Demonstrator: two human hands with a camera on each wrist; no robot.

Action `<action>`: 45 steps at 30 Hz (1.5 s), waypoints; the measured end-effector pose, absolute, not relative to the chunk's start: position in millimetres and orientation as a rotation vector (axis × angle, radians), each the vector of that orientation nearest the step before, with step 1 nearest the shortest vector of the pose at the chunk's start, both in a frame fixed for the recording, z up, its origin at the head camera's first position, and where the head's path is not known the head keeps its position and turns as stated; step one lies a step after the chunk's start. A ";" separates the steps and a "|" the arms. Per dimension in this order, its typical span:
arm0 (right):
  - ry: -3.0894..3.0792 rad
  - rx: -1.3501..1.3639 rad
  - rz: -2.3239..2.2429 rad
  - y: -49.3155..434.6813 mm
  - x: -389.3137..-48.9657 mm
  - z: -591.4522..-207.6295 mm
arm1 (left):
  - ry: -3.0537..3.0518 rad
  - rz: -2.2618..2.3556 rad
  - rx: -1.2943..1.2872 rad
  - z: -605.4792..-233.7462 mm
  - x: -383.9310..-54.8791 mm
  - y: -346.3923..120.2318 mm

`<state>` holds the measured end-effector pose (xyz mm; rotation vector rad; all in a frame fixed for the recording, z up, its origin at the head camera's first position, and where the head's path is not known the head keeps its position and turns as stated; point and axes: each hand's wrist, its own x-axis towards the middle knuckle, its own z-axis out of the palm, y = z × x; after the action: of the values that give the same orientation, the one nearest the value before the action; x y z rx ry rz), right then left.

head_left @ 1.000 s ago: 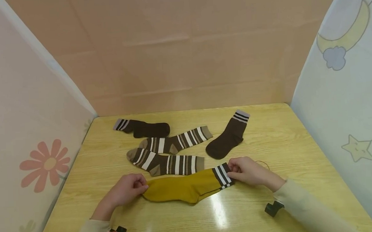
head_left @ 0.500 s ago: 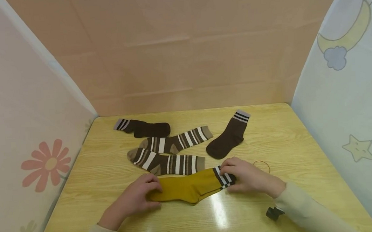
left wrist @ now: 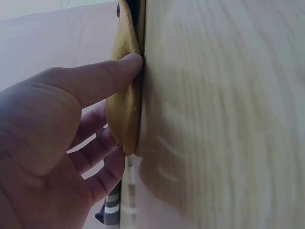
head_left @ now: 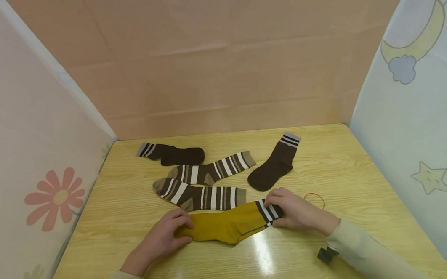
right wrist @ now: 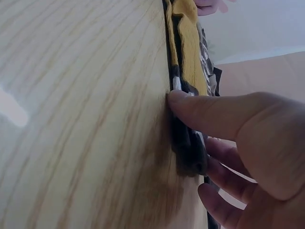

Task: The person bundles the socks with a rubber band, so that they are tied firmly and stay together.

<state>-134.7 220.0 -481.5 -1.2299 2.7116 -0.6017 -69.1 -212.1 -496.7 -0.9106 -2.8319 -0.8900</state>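
Observation:
Two mustard socks (head_left: 220, 226) with black-and-white striped cuffs lie flat on the table, seemingly one on top of the other; two layers show in the right wrist view. My left hand (head_left: 168, 235) spans the toe end, thumb on the near edge and fingers on the far edge. In the left wrist view the thumb (left wrist: 107, 78) touches the mustard fabric (left wrist: 125, 109). My right hand (head_left: 293, 209) grips the cuff end across its width. The right wrist view shows its thumb (right wrist: 209, 112) against the dark cuff (right wrist: 188, 148), with fingers behind it.
Behind lie two brown-and-white striped socks (head_left: 201, 198), close together. A dark brown sock (head_left: 180, 156) lies at the back left, another dark brown sock (head_left: 272, 168) at the back right. A thin orange-red loop (head_left: 317, 195) lies beyond my right wrist. Fabric walls (head_left: 220, 72) enclose the table.
My left hand has moved right from the toe tip to span the toe end. My right hand has shifted from the cuff's edge to grip across the cuff. The socks have barely moved.

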 end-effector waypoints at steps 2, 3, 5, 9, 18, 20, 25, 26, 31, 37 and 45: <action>2.708 -1.204 -0.610 219.8 -136.4 -481.5 | -2.830 -0.956 -0.892 -498.2 -69.6 -212.9; 2.707 -1.195 -0.617 219.5 -137.3 -481.2 | -2.829 -0.993 -0.883 -499.0 -70.3 -213.5; 2.704 -1.194 -0.633 219.3 -139.1 -481.0 | -2.829 -1.067 -0.862 -500.7 -71.8 -214.7; 2.700 -1.211 -0.656 217.3 -143.2 -480.3 | -2.833 -1.151 -0.822 -505.0 -75.8 -217.1; 2.716 -1.173 -0.638 210.9 -156.0 -482.1 | -2.852 -1.032 -0.746 -507.6 -82.6 -215.4; 2.721 -1.172 -0.634 209.4 -159.4 -481.9 | -2.851 -1.007 -0.727 -506.3 -84.1 -214.5; 2.714 -1.150 -0.625 205.0 -168.3 -480.4 | -2.835 -0.962 -0.700 -504.6 -89.8 -214.4; 2.710 -1.143 -0.620 204.2 -170.2 -479.9 | -2.835 -0.955 -0.695 -504.4 -91.3 -214.5; 2.714 -1.124 -0.590 201.1 -179.0 -479.2 | -2.853 -0.952 -0.653 -503.2 -98.2 -214.5; 2.708 -1.112 -0.595 199.0 -180.6 -478.9 | -2.836 -0.932 -0.667 -502.4 -98.8 -212.1; 2.691 -1.079 -0.617 200.6 -177.6 -475.6 | -2.856 -0.892 -0.667 -502.5 -95.5 -211.5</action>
<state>-177.6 200.6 -475.6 -1.0789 2.6906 -0.6170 -95.5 -211.5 -502.5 -0.6666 -2.8556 -0.8921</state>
